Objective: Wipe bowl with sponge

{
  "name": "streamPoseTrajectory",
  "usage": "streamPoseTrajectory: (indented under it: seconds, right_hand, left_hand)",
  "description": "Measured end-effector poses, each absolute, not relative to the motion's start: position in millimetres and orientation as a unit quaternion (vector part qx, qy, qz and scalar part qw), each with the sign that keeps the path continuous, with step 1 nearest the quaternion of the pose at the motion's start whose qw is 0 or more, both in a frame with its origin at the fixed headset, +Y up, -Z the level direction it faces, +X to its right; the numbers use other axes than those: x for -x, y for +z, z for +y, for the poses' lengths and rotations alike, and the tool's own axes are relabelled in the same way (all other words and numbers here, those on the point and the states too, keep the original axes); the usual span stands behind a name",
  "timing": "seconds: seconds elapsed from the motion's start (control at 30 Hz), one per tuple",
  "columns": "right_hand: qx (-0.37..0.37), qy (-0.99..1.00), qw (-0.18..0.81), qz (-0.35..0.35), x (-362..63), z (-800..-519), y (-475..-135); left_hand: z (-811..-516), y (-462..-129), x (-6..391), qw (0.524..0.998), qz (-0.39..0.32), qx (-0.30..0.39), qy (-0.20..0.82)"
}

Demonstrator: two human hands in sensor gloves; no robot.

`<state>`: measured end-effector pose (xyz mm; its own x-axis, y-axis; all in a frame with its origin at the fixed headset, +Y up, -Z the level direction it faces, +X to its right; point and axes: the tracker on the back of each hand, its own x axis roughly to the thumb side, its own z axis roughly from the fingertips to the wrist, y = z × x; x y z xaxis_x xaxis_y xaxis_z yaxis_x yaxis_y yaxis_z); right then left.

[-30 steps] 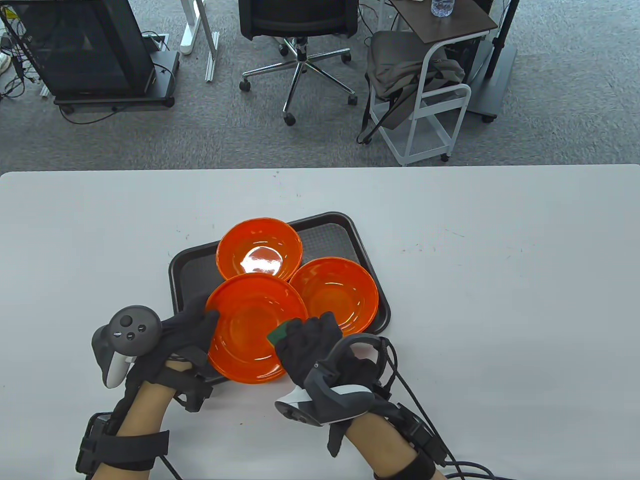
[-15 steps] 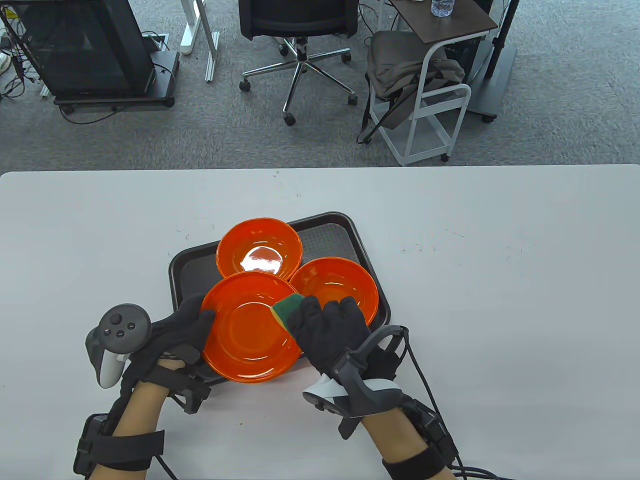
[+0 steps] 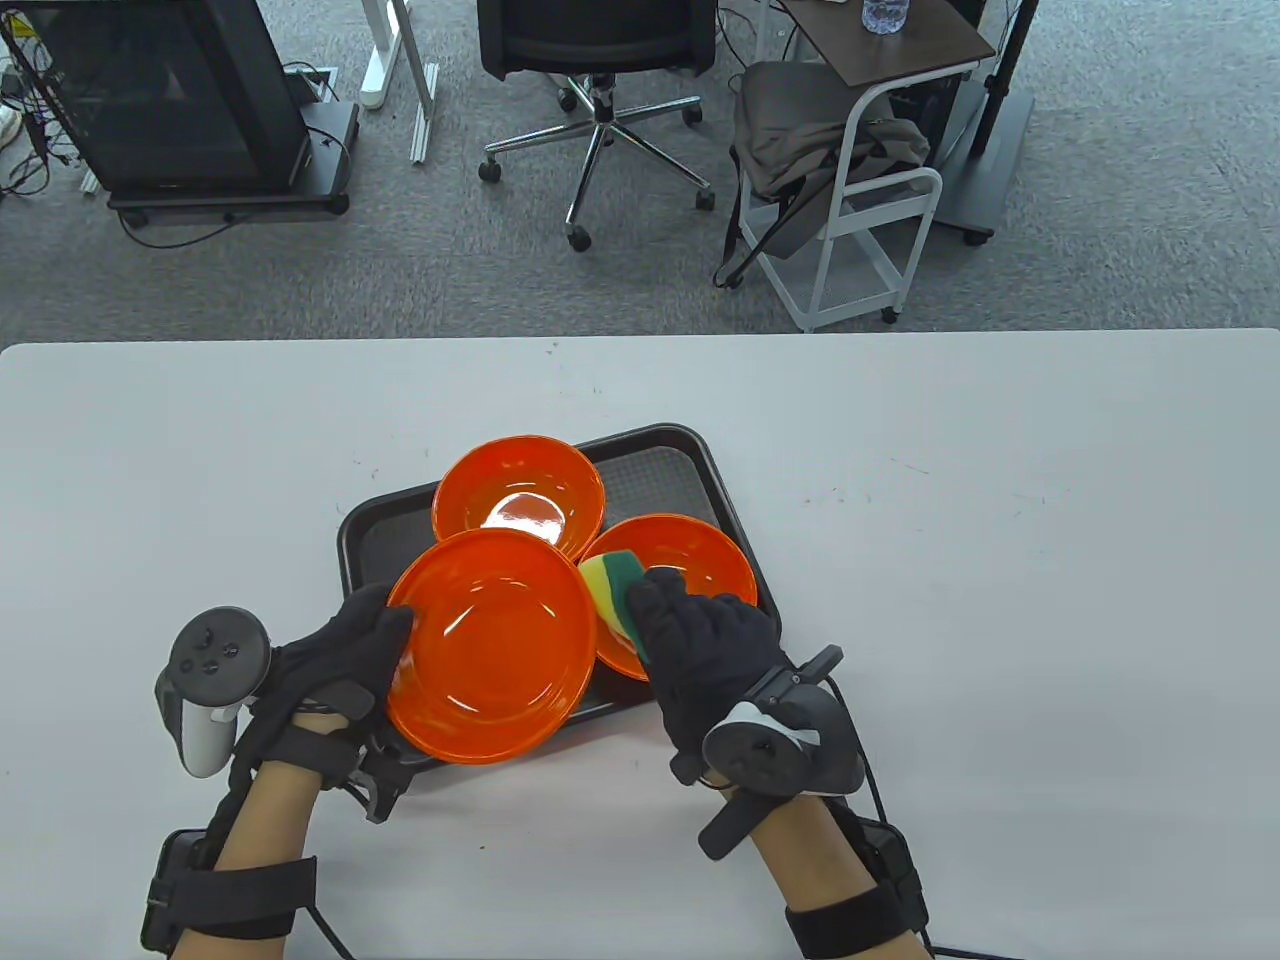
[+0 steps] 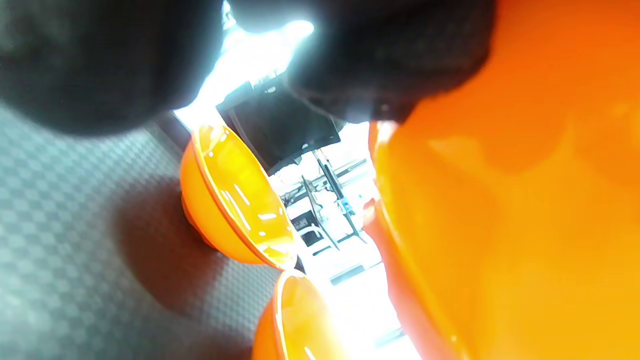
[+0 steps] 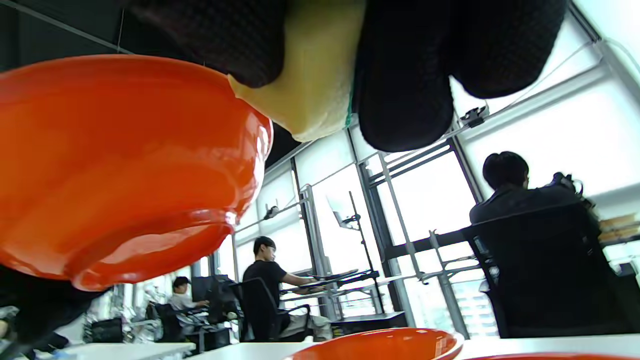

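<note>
My left hand grips the left rim of an orange bowl and holds it lifted over the near side of the dark tray. My right hand holds a yellow and green sponge just outside the bowl's right rim, over another orange bowl. In the right wrist view the sponge is pinched between the gloved fingers beside the lifted bowl. In the left wrist view the bowl fills the right side under my gloved fingers.
A third orange bowl sits at the tray's far left. The white table extends to the right and left. Beyond the far edge stand an office chair, a white cart and a black cabinet. People sit in the background of the right wrist view.
My right hand carried the sponge from the bowl's near right side up along the rim and off to the right. My left hand shifted the bowl slightly left and up.
</note>
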<state>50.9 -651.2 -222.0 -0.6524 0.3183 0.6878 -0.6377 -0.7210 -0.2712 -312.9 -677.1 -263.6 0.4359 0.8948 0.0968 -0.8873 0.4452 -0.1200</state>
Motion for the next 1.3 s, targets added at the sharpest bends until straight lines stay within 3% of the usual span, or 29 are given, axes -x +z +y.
streamPoseTrajectory:
  seconds: [0.23,0.47,0.7,0.93,1.13,1.3]
  right_hand:
    - [-0.368,0.842,0.331,-0.215,-47,-656,-225]
    - [-0.346,0.810,0.429,-0.201,-52,-662,-229]
    - [-0.329,0.749,0.558,-0.139,-50,-673,-236]
    - [-0.337,0.716,0.607,-0.079,-37,-680,-237]
    - [-0.359,0.702,0.614,-0.017,-15,-688,-231]
    - [-0.366,0.701,0.612,0.005,-5,-691,-228]
  left_hand:
    - [-679,-263,308,0.859,-0.072,0.036,0.506]
    - [-678,-259,291,0.852,-0.111,0.082,0.506]
    - [-680,-256,271,0.833,-0.152,0.130,0.515]
    - [-680,-251,250,0.821,-0.197,0.152,0.513]
    - [-676,-247,242,0.801,-0.214,0.125,0.545]
    - [-678,-246,245,0.804,-0.183,0.050,0.563]
